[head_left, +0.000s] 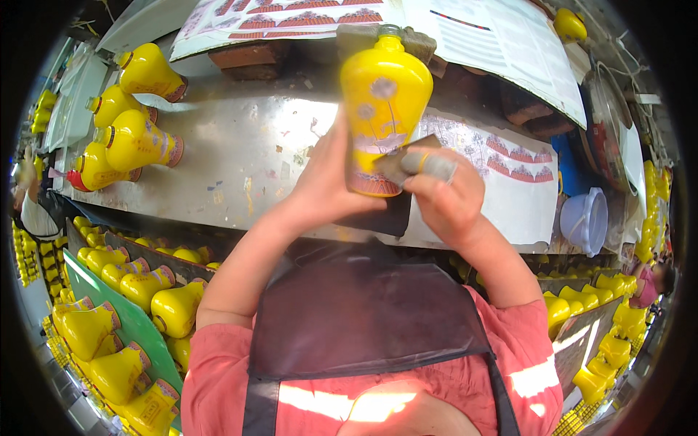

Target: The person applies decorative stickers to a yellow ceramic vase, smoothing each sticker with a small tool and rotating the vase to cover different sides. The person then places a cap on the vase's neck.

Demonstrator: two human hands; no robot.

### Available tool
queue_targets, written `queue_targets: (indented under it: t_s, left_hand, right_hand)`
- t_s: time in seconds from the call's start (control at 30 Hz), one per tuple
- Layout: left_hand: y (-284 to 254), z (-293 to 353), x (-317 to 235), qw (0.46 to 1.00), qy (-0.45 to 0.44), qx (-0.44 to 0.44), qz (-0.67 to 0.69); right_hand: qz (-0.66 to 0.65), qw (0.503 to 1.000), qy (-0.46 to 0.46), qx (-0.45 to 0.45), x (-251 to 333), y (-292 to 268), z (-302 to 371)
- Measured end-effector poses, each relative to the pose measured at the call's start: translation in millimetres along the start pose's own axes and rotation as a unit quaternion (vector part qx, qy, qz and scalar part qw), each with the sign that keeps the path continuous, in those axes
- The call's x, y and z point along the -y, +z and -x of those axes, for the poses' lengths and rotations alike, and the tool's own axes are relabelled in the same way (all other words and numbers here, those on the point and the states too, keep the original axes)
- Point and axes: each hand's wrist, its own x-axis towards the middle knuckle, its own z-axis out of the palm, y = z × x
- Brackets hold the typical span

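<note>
A glossy yellow bottle (387, 80) with a flower decal and a patterned band near its base stands before me, neck away from me. My left hand (323, 167) grips it along its left side, fingers partly hidden behind it. In my right hand (449, 192) is a thin, flat brownish scraper (424, 145), pressed against the bottle's lower right side. A grey wrap with a yellow band (430, 166) covers one of my right fingers. Under the bottle's base, a dark cloth (392, 218) hangs over the table's near edge.
Several yellow bottles (145, 140) lie on the metal table (240, 156) at the left. Decal sheets (520, 174) lie to the right; more rest on a raised board (502, 43) at the back, propped on bricks (251, 59). A pale bucket (584, 221) stands right. Bottle racks flank me.
</note>
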Motion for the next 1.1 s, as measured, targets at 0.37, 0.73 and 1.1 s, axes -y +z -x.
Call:
queue_targets:
  t_s: [0.37,0.73,1.1]
  left_hand:
    - [12,13,7,0.994,0.030,-0.064,-0.086]
    - [9,3,13,0.964,-0.098,-0.086,0.232]
    - [16,-1,29,0.977,-0.048,-0.117,0.170]
  right_hand:
    - [0.020,1.000,0.016,-0.003,18,1,5]
    - [0.082,0.996,-0.008,0.024,26,1,-8]
    - [0.170,0.972,-0.047,0.154,46,6,-27]
